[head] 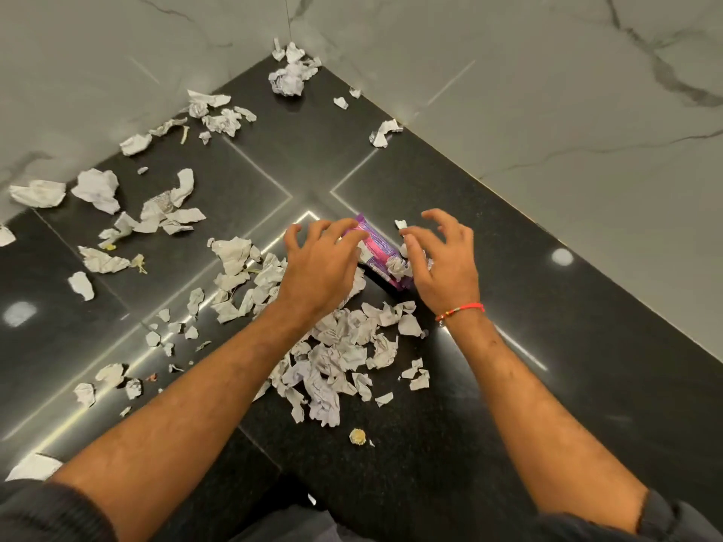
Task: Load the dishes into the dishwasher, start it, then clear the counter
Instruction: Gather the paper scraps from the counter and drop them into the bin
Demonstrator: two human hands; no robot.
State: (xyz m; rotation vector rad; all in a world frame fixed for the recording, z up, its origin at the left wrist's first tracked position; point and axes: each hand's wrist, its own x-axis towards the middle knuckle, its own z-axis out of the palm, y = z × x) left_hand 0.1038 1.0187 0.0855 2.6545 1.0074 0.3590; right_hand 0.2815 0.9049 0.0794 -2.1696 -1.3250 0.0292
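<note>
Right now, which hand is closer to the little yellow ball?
Right. The yellow ball lies near the counter's front edge; the right hand is beyond it, slightly right, and the left hand is a little farther, beyond and left.

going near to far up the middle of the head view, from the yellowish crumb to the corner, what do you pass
Yellowish crumb → big pile of torn paper scraps → left hand → purple and pink wrapper → crumpled paper ball in the black counter corner.

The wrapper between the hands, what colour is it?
Purple and pink, seen in the head view: the wrapper lies among white paper scraps.
</note>
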